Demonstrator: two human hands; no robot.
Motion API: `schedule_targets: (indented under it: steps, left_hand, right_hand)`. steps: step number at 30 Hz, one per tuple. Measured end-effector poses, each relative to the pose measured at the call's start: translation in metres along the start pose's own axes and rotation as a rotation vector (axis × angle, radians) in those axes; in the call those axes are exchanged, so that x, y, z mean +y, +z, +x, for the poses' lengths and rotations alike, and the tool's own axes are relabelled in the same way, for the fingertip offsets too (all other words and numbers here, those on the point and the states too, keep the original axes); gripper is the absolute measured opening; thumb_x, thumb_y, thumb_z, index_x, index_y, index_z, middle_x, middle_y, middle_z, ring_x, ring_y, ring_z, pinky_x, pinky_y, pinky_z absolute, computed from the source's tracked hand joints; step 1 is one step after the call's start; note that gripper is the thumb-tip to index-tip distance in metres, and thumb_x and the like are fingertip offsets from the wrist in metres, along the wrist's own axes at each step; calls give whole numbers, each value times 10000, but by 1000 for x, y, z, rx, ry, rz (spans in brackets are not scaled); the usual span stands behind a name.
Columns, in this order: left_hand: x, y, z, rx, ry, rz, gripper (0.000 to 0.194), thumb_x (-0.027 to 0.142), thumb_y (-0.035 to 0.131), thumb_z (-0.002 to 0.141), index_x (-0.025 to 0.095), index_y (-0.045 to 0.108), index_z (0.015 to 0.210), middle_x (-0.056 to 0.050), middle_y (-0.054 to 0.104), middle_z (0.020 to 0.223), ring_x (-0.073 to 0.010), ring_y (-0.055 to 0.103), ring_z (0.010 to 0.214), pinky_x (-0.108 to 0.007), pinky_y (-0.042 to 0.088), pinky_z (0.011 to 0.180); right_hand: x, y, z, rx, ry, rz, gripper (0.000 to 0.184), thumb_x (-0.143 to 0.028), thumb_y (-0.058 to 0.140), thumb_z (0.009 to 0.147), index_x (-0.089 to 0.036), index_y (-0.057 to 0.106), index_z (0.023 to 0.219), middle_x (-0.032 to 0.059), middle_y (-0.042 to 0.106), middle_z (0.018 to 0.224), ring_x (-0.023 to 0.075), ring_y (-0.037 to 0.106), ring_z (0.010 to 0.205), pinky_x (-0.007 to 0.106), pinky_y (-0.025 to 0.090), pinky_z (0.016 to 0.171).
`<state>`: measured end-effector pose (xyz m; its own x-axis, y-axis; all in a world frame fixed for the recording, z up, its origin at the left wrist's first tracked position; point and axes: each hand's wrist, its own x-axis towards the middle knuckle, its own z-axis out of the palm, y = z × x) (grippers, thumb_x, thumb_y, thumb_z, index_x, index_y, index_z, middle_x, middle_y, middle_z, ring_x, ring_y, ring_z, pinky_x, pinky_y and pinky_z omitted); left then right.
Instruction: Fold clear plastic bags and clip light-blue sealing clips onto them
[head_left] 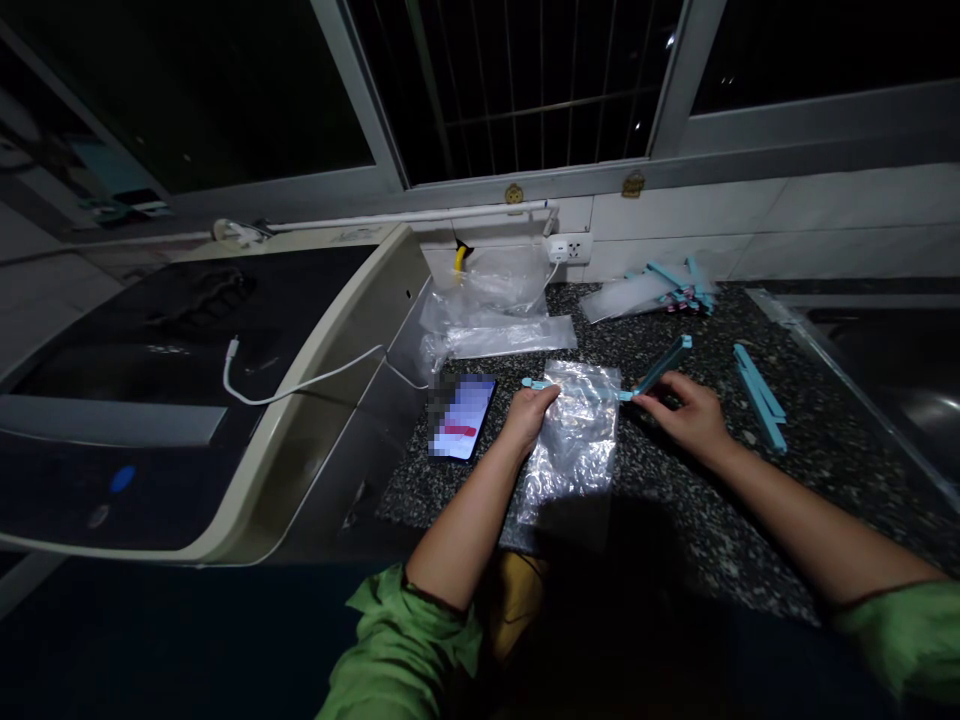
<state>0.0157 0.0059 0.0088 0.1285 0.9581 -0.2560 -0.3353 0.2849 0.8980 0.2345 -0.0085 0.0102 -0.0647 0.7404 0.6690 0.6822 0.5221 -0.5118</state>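
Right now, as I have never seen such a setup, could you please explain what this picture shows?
No machine is doing the handling here: it is a person's bare left hand and right hand. The single picture comes from a camera worn on that person's head, looking forward and down. The left hand pinches a thin, light-blue plastic strip at the edge of a clear, crinkled plastic bag. The right hand grips near that strip's other end, where a slanting light-blue strip seems joined to it. Also on the dark, speckled counter are a lit, rectangular phone, loose light-blue strips to the right, and flat clear packaging farther back.
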Motion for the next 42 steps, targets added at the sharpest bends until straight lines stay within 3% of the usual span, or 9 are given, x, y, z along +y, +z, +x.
schedule_targets:
  steps: [21, 35, 42]
  left_hand:
    - [-2, -2, 1, -11, 32, 76, 300, 398, 680, 530, 138, 550, 456, 12, 524, 433, -85, 407, 421, -228, 267, 468]
    - [-2, -1, 0, -4, 34, 123, 320, 404, 670, 548, 149, 514, 434, 26, 477, 409, -78, 381, 424, -228, 249, 474]
    - [0, 1, -2, -4, 39, 130, 330, 407, 671, 545, 149, 505, 423, 30, 475, 402, -68, 363, 400, -228, 237, 460]
  right_hand:
    - [0, 3, 1, 8, -147, 48, 108, -331, 617, 755, -238, 646, 802, 31, 686, 757, 179, 632, 674, 337, 528, 639]
    - [-1, 1, 1, -90, -158, 56, 123, -310, 606, 770, -245, 679, 845, 41, 698, 786, 182, 630, 695, 349, 519, 665]
    - [0, 1, 2, -130, -255, 31, 142, -274, 587, 788, -230, 676, 890, 52, 706, 803, 178, 625, 694, 345, 502, 660]
